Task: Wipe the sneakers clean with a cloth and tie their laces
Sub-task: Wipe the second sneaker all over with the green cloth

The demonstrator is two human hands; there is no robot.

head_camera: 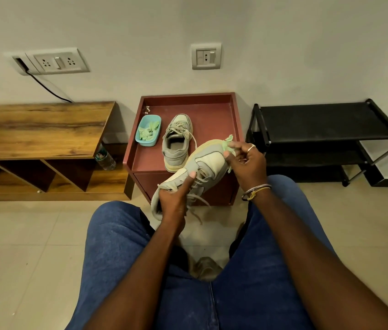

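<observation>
The held sneaker (209, 163) is being kept in the air above the person's knees, in front of the red side table (214, 110), tipped on its side with the toe pointing up and away. The right hand (247, 163) is pinching a pale green cloth (229, 142) between curled fingers and pressing it against the toe end. The left hand (172, 203) is gripping the shoe at its heel and collar, thumb lying along the side panel. Its laces (196, 201) are dangling loose and untied.

The second sneaker (176, 148) is standing on the table top, toe to the wall, its laces also undone, just beside a blue tub (138, 137) holding green cloth pieces.

By the look of it, wiping is under way on one shoe; whether the other has been wiped cannot be told, and both pairs of laces are waiting to be tied.

A wooden bench (40, 129) is standing to the left and a black shoe rack (326, 120) to the right. No brand or writing is legible on anything.
</observation>
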